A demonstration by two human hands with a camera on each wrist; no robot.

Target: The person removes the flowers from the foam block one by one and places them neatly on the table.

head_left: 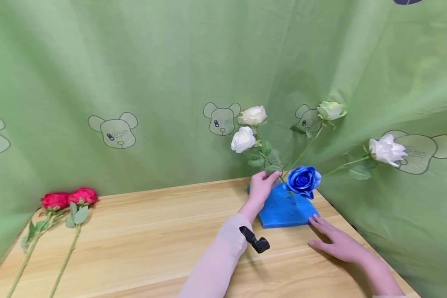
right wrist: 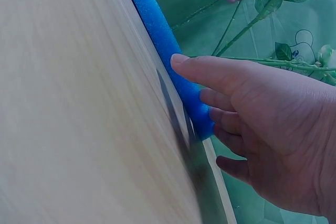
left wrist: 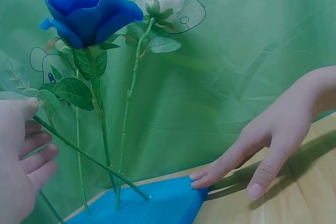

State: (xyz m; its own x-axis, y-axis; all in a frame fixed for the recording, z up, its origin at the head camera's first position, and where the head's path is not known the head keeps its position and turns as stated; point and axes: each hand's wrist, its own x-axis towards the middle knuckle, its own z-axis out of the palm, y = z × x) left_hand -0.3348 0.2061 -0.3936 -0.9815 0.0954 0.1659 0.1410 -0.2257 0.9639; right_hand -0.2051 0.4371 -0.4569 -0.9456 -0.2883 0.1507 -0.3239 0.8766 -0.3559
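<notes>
Artificial roses stand in a blue foam block [head_left: 288, 209] at the table's right side. My left hand [head_left: 261, 188] pinches a slanting green stem [left wrist: 94, 156] between thumb and forefinger, its lower end in the foam. That stem leads toward two white roses [head_left: 243, 140] leaning left. Just right of the hand, a blue rose [head_left: 303, 181] rises from the block, large in the left wrist view. My right hand [head_left: 339, 242] lies with fingers extended, fingertips touching the foam's near right corner. In the right wrist view, the right thumb [right wrist: 210, 72] extends over the foam's side.
A greenish-white rose [head_left: 331, 111] tilts back and another white rose [head_left: 387, 150] leans far right, close to the green curtain [head_left: 164, 82]. Two red roses [head_left: 82, 195] with long stems lie at the left of the wooden table [head_left: 141, 240].
</notes>
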